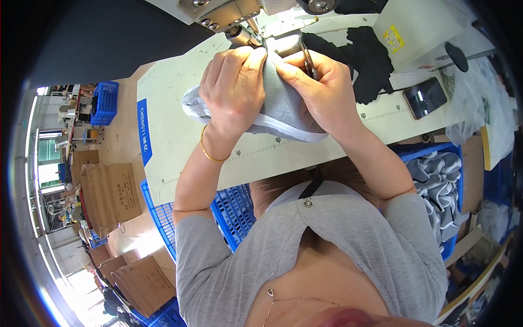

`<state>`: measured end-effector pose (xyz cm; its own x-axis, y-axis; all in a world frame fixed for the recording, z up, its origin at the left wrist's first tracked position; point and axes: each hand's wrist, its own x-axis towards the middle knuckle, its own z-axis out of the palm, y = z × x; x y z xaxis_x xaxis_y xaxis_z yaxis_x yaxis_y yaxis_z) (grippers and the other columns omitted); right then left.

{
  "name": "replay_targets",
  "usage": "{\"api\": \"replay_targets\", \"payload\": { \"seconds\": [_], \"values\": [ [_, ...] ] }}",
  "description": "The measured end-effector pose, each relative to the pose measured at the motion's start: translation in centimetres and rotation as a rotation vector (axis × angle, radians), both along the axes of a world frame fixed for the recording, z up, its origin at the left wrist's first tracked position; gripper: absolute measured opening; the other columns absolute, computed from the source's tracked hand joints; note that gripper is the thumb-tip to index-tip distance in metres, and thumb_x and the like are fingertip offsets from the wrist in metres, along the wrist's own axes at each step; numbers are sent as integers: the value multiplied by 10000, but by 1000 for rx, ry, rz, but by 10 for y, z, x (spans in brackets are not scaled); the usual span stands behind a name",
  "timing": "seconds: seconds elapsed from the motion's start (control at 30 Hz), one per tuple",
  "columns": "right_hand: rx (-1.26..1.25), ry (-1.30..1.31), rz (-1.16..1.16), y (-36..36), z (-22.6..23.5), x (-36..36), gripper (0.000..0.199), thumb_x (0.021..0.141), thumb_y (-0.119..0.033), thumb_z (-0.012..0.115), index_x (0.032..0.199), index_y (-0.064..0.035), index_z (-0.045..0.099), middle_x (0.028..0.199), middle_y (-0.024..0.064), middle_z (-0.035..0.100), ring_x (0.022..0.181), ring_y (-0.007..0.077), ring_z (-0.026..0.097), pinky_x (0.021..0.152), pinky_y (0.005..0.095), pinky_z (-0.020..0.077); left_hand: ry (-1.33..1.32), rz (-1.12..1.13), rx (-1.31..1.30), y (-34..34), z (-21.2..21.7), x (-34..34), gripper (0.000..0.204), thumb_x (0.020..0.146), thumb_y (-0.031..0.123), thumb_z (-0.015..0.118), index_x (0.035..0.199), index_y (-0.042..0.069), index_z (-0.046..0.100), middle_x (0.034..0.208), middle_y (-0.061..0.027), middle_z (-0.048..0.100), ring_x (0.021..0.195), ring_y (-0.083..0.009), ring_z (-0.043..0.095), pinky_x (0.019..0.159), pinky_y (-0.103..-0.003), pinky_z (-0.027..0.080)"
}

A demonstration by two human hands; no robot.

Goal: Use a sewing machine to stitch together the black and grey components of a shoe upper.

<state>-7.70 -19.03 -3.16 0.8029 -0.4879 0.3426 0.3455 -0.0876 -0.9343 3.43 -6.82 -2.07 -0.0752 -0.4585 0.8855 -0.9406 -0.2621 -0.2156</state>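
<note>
Our left hand [233, 87] and right hand [318, 87], fingers closed on grey fabric piece [278, 111], small snips [309, 61] under right fingers, sewing machine [229, 13] just beyond fingertips

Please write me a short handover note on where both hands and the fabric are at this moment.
Left hand: gripping the grey fabric piece from the left, fingers on top.
Right hand: pinching the same piece from the right, small snips tucked in it.
Fabric sits bunched at the sewing machine's presser foot, white edging hanging toward the table edge.
Done: more grey pieces lie in the blue crate.
Left: cannot tell how far this piece is sewn.
</note>
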Motion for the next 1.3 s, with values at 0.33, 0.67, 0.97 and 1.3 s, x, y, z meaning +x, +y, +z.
{"api": "replay_targets", "payload": {
  "seconds": [0.33, 0.67, 0.97, 1.3],
  "values": [
    [6, -54, -35, -3, -3, 10, 184, 871, -143, 695, 850, 38, 670, 663, 59, 647, 630, 38, 501, 577, 251, 444, 4, 24, 54, 5, 2, -3, 251, 680, -123, 691, 909, -25, 717, 866, -87, 667, 756, -231, 651, 658, -310, 543],
    [25, -8, -37, -3, 0, 12, 192, 859, -150, 704, 818, 33, 663, 620, 43, 611, 590, 47, 479, 546, 257, 425, 28, 46, 81, 10, -3, 0, 327, 618, -53, 686, 943, -26, 702, 929, -93, 648, 818, -243, 649, 697, -331, 545],
    [-100, 85, 20, -17, 8, -1, 210, 876, -168, 695, 871, 37, 647, 650, 41, 606, 625, 52, 471, 581, 252, 424, -113, 41, 114, 60, -56, -43, 372, 900, 310, 654, 1171, 56, 646, 1206, -139, 650, 1161, -306, 596, 1114, -549, 276],
    [-190, 86, 196, -20, 6, 1, 219, 910, -171, 647, 957, 41, 672, 756, 9, 635, 697, 47, 497, 643, 225, 418, -112, 42, 137, 68, -13, 8, 279, 736, 106, 710, 1006, 41, 692, 1038, -77, 710, 931, -219, 696, 765, -327, 553]
  ]
}}
